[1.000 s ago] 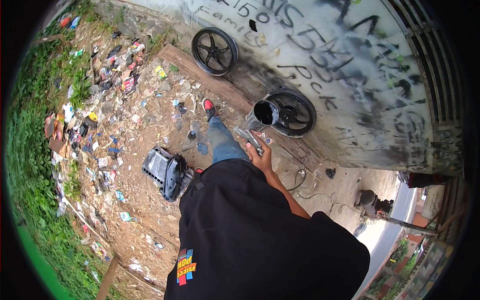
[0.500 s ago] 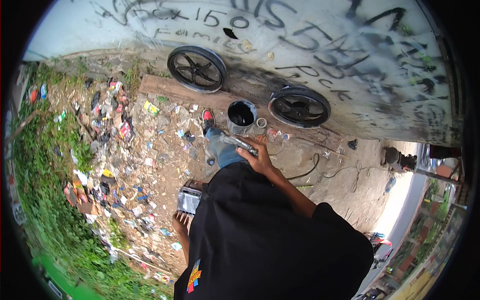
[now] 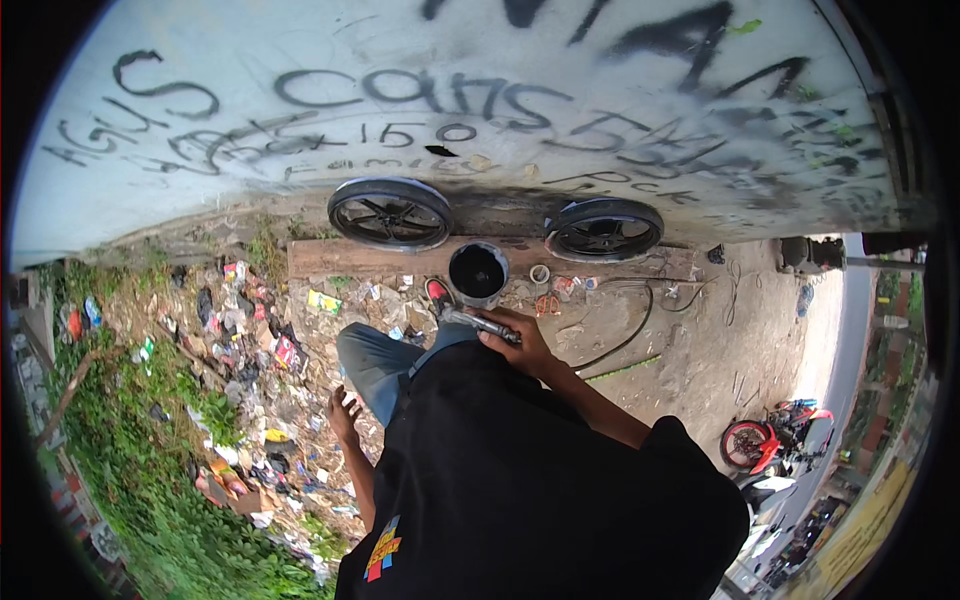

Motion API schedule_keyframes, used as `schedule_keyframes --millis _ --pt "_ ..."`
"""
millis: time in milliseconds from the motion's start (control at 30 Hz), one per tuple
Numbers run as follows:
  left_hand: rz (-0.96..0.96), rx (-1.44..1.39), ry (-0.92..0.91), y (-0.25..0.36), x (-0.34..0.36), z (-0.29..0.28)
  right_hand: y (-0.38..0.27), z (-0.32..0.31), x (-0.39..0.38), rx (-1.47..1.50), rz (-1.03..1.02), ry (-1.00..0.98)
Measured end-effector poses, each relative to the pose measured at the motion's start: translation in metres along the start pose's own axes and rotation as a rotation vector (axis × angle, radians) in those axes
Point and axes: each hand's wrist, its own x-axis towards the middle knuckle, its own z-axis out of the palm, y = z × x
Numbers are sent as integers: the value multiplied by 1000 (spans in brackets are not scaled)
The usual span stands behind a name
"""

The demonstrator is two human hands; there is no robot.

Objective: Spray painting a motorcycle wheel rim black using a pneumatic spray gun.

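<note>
Tool (image 3: 487,324), silvery, slim, elongated, in right fingers (image 3: 514,319)

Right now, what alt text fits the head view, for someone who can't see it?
The person's right grip holds a metallic handheld tool near a dark-mouthed bucket, while the open left grip appears to hold nothing. Two black spoked wheels stand along a graffiti-marked wall, and litter lies strewn at left.
</note>
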Motion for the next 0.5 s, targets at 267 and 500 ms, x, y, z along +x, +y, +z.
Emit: schedule_keyframes --millis 267,500 --pt "-67 360 -95 -23 129 -130 -16 64 23 -33 -59 36" --pt "-36 270 -205 105 256 -104 -8 175 18 -86 -16 225"
